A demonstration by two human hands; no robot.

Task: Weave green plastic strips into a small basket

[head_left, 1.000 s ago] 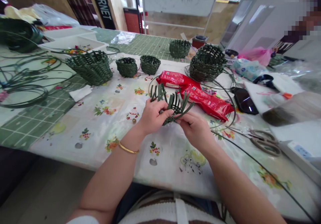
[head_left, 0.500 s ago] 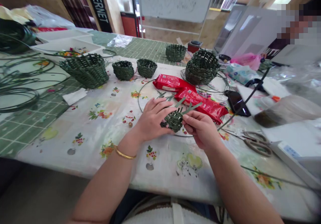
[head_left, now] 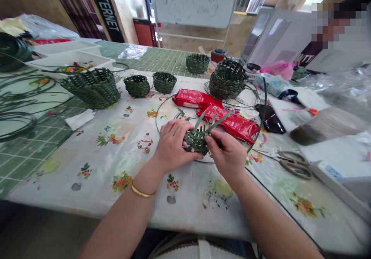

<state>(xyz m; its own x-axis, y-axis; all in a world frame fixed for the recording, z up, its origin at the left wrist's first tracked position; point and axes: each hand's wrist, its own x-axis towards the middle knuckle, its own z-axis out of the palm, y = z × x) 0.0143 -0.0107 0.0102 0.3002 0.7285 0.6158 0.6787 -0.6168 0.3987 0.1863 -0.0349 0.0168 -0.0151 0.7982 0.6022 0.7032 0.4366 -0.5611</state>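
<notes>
A small, partly woven green basket [head_left: 197, 140] sits between my hands, with flat strips sticking up from its rim. My left hand [head_left: 174, 145] is wrapped round its left side, thumb along the lower edge. At the right side of the rim, my right hand [head_left: 227, 150] pinches the weave between thumb and fingers; exactly which strand is hidden. A long dark green strand [head_left: 263, 104] arches up behind my right hand and down to the tablecloth. Two red shiny packets [head_left: 228, 123] lie just behind the basket.
Finished green baskets [head_left: 228, 79] stand along the back. Scissors [head_left: 294, 164] and a black phone [head_left: 271, 119] lie to the right, near a plastic tub [head_left: 327, 125]. Coiled strands [head_left: 17, 108] and white trays [head_left: 72, 63] are at the left. Another person is partly visible at upper right.
My right hand has turned, its thumb now against the basket's side. The long strand has swung from a slant into an upright arch. The whole view has shifted slightly.
</notes>
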